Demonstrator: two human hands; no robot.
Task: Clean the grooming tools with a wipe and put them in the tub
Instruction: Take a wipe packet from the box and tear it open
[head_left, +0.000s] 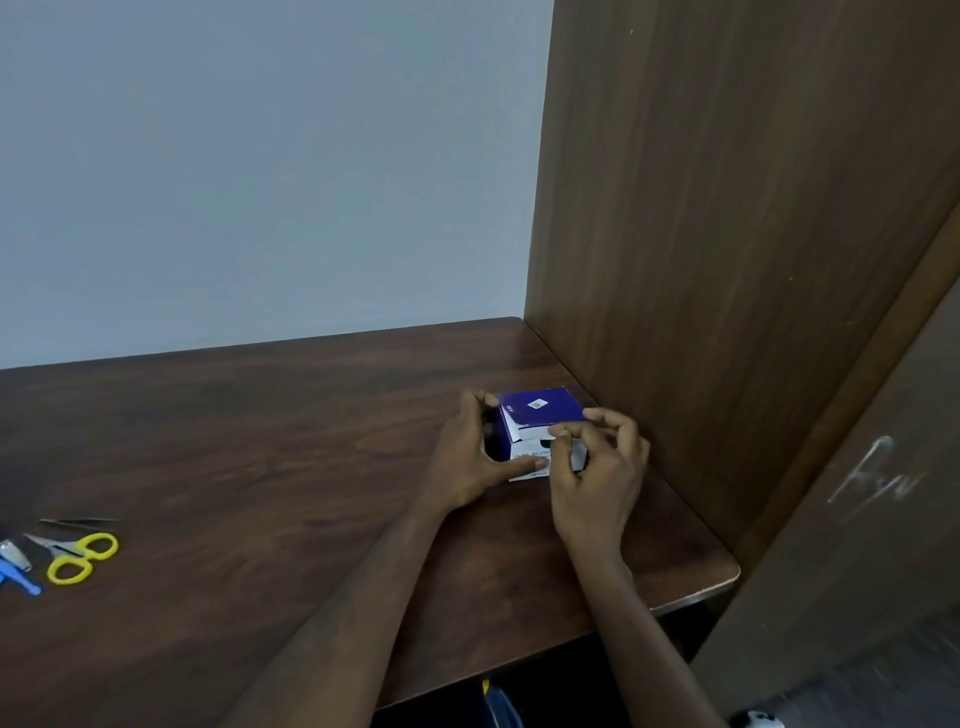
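Head view, looking down on a dark wood-grain worktop (260, 441) that fills the lower half of the frame; we see a small blue-and-white box of wipes (540, 431) right of centre, standing on the worktop near a tall brown wooden panel (727, 234) that occupies the right of the frame; the box's blue lid is slightly raised at the front, and part of a printed word shows on its white front face. Our left hand (472, 462) grips the box from its left side, fingers curled over the upper left corner and thumb laid along the lower front face; our right hand (597, 467) is at the box's front right, thumb and forefinger pinched together at the front edge of the lid, the other fingers curled; whether they hold the lid flap or a wipe we cannot tell. The grooming tools lie well apart from the box at the lower left edge of the frame: yellow-handled scissors (78, 556), a thin pair of tweezers (78, 521) just above them, and a blue-and-silver tool (15, 566) partly cut off by the frame edge; a pale grey-blue wall (260, 156) fills the upper left.
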